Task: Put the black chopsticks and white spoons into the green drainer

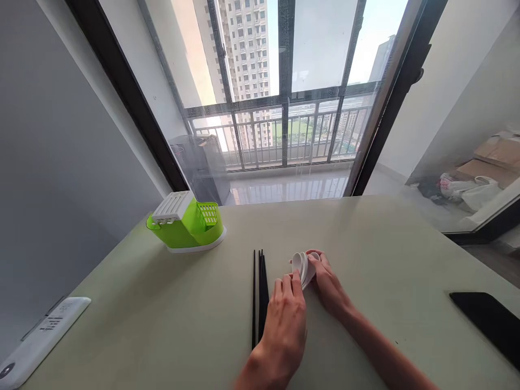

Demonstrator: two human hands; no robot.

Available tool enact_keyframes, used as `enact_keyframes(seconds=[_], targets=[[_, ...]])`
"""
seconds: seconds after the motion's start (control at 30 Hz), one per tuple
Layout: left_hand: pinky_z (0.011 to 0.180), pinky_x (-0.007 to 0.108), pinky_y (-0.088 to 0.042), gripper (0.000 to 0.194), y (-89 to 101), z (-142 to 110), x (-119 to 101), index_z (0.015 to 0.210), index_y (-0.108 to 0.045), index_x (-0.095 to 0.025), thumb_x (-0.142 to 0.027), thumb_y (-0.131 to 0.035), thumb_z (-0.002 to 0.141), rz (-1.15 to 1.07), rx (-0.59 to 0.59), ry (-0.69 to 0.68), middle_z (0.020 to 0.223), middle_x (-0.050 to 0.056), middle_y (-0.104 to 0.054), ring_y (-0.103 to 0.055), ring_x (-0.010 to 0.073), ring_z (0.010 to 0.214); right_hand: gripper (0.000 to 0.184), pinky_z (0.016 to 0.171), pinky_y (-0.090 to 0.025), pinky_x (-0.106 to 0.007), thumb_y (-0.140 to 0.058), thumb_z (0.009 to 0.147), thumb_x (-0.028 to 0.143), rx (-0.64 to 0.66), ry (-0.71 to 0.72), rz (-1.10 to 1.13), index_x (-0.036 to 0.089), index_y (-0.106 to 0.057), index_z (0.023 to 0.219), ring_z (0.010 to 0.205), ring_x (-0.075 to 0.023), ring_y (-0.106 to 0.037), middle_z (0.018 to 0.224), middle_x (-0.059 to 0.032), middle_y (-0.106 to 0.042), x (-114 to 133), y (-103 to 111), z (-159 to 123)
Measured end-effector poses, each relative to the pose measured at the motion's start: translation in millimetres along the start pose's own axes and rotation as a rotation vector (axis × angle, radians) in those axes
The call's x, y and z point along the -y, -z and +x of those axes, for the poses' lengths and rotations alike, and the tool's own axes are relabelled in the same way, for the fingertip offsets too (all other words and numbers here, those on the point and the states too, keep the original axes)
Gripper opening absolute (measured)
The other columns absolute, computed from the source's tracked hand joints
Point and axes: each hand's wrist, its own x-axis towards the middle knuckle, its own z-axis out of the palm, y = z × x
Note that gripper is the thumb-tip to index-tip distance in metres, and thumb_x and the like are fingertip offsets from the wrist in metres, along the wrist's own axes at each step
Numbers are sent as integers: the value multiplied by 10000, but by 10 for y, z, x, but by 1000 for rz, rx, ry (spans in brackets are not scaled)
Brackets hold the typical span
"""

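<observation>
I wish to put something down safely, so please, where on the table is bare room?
Two bare patches: one between the white device, the caddy and the chopsticks; another between the right hand and the black object. The middle is crowded: left hand, right hand and spoons meet close beside the chopsticks.

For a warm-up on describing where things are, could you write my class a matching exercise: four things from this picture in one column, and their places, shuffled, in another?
Things
1. white spoons
2. black chopsticks
3. green utensil caddy
4. balcony railing

Places
A. standing near the far left corner of the table
B. outside, beyond the glass
C. in the left hand and right hand
D. lying flat on the table

Right pairs: 1-C, 2-D, 3-A, 4-B
</observation>
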Motion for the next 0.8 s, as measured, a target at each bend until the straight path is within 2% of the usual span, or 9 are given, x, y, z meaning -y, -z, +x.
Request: enact_keyframes(seconds=[0.13, 0.27, 0.5, 0.63, 0.8], targets=[[984, 429, -536, 750, -57, 64, -41, 1495, -415, -69, 76, -463, 761, 52, -4, -14, 1233, 158, -622, -590, 277, 1085, 430, 776, -567, -385, -472, 929, 636, 72, -19, 51, 280, -528, 1164, 907, -262, -718, 989, -36, -772, 40, -13, -11], [1018, 449, -511, 823, -110, 99, -67, 1520, -370, -44, 53, -517, 716, 80, 28, -43, 1283, 176, -610, -577, 297, 1122, 461, 845, -563, -362, -436, 953, 663, 50, 9, 1, 278, -575, 1166, 946, -240, -705, 1000, -28, -763, 95, -33, -57], [1031, 473, -496, 856, -209, 161, -147, 1562, -275, -1, 21, -511, 740, 59, 56, -69, 1380, 236, -574, -575, 338, 1204, 514, 711, -598, -392, -434, 925, 726, 90, 47, 9, 295, -609, 1143, 746, -243, -715, 864, -20, -727, 161, -66, -88], [1053, 474, -484, 695, -259, 201, -168, 1534, -345, -7, 8, -445, 846, 65, 5, -96, 1427, 248, -553, -533, 339, 1309, 504, 681, -588, -368, -495, 902, 720, 146, 46, 61, 287, -558, 1151, 729, -225, -705, 879, -14, -697, 206, -98, -107], [985, 478, -511, 477, -165, 125, -180, 1412, -519, -29, -191, -502, 964, 60, 40, -142, 1302, 233, -634, -613, 346, 1164, 495, 699, -547, -326, -653, 826, 674, 166, 67, -43, 251, -575, 1070, 688, -191, -634, 784, 11, -656, 259, -90, -133]])
